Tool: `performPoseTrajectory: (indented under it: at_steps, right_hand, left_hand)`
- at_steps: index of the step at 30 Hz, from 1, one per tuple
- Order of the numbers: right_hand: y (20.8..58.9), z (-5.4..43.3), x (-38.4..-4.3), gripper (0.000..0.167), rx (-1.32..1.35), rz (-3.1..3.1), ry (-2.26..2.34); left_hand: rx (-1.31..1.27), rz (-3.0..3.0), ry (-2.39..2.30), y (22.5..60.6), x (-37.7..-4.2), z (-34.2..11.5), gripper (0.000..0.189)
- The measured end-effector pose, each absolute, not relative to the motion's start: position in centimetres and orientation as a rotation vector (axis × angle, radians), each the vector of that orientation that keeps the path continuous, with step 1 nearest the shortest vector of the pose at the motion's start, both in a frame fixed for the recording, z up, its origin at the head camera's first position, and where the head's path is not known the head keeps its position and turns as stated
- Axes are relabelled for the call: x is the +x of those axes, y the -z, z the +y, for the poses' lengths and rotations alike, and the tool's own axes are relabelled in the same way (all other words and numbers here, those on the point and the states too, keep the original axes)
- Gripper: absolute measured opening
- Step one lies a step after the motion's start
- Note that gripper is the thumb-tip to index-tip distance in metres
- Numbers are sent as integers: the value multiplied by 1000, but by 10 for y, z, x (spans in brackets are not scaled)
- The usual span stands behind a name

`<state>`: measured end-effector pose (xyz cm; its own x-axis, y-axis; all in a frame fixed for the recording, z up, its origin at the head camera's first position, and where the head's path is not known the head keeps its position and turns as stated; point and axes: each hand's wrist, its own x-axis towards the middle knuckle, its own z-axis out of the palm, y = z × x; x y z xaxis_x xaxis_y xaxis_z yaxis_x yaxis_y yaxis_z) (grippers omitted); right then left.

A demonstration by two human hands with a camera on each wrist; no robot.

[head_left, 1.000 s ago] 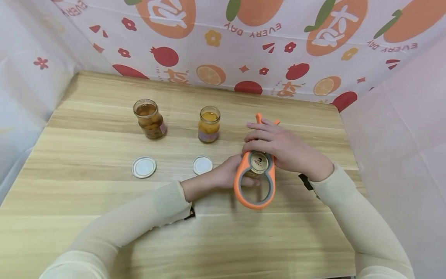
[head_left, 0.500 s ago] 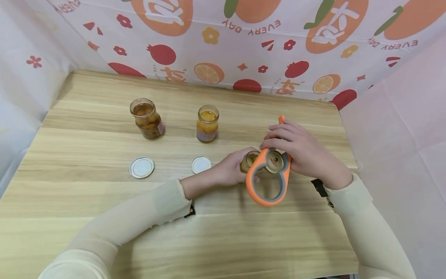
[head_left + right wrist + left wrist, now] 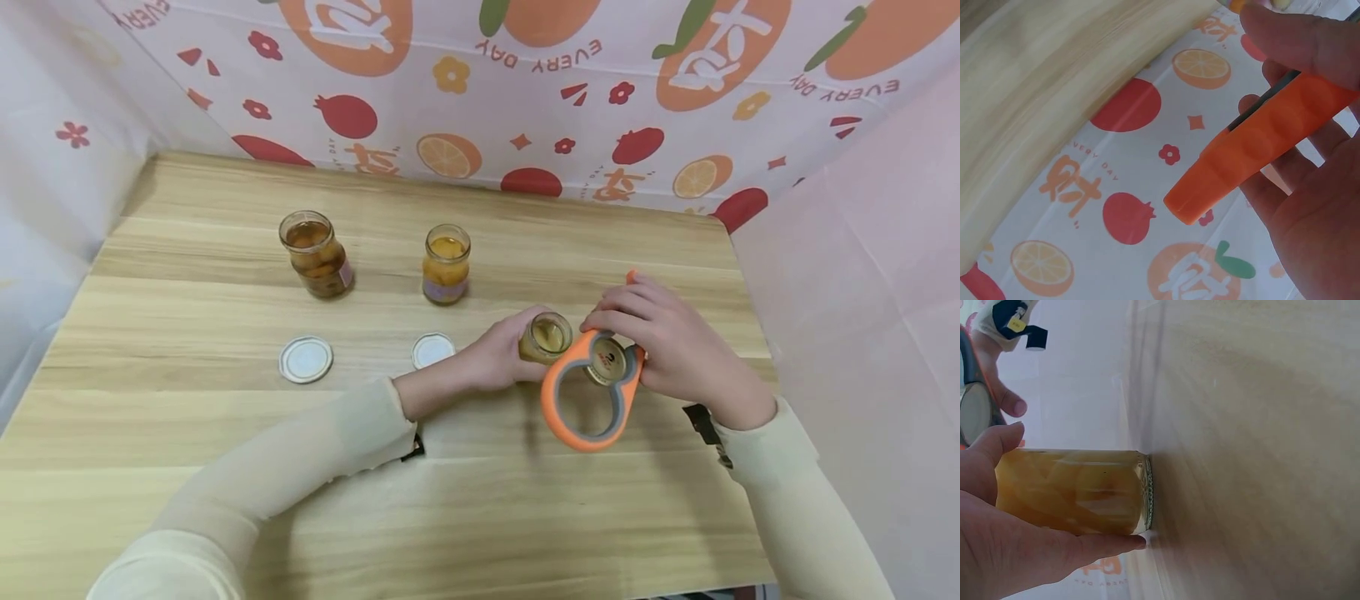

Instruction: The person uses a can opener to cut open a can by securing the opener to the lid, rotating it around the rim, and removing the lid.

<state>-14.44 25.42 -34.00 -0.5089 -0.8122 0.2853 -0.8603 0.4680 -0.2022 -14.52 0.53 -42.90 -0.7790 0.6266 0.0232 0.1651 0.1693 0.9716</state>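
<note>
My left hand (image 3: 495, 358) grips a lidless glass jar (image 3: 546, 337) of yellow fruit in liquid. In the left wrist view, the thumb and fingers wrap the jar (image 3: 1079, 490), its base right at the tabletop. Just to the right, my right hand (image 3: 671, 346) holds an orange jar opener (image 3: 552, 408) by its handles, its grey-lined rings facing up. A gold lid (image 3: 607, 361) sits in the smaller ring, apart from the jar's mouth. The right wrist view shows the opener's orange handle (image 3: 1254, 144) lying across my fingers.
Two more lidless jars stand farther back: a brown one (image 3: 321, 262) at left and a yellow-orange one (image 3: 446, 271). Before them lie two white-sided lids (image 3: 306, 359), (image 3: 432, 350) on the wooden table (image 3: 450, 517). A fruit-print curtain (image 3: 465, 100) hangs behind the table.
The gold lid has come off the jar inside the opener's ring. My right hand has moved right and toward me with opener and lid, uncovering the jar's mouth in my left hand.
</note>
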Motion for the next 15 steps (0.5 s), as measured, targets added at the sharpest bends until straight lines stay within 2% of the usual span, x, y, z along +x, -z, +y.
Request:
performPoseTrajectory:
  at_steps: [8,15]
  right_hand:
    - [343,260,-141,40,1444,-2564,-477]
    - [346,262,-139,40,1422,-2568,-452]
  left_hand:
    - [706,2070,-1658,429,-152,7,55]
    - [671,2108,-1689,431,-160,13,61]
